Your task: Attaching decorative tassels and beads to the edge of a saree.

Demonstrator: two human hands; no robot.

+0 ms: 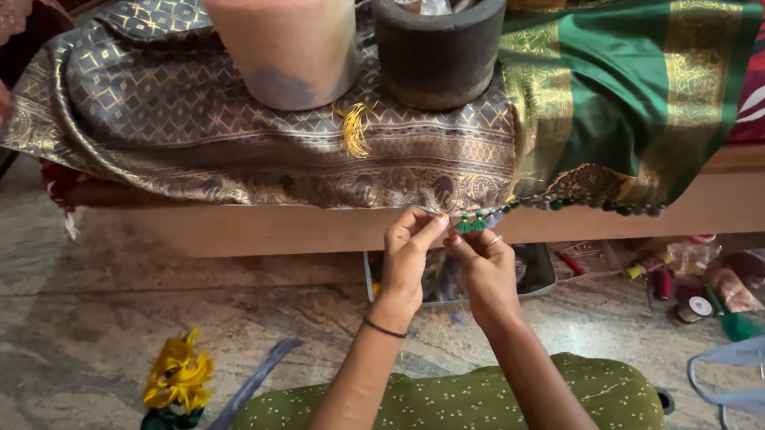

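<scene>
Both hands meet at frame centre: the left hand [409, 250] and right hand [484, 264] pinch a small green tassel [469, 223] on the hem of the green sari [620, 88], which drapes off the bed [311, 228]. Working it well likely means keeping the thread taut and fingertips close. Thread spools [666, 281] lie lower right.
</scene>
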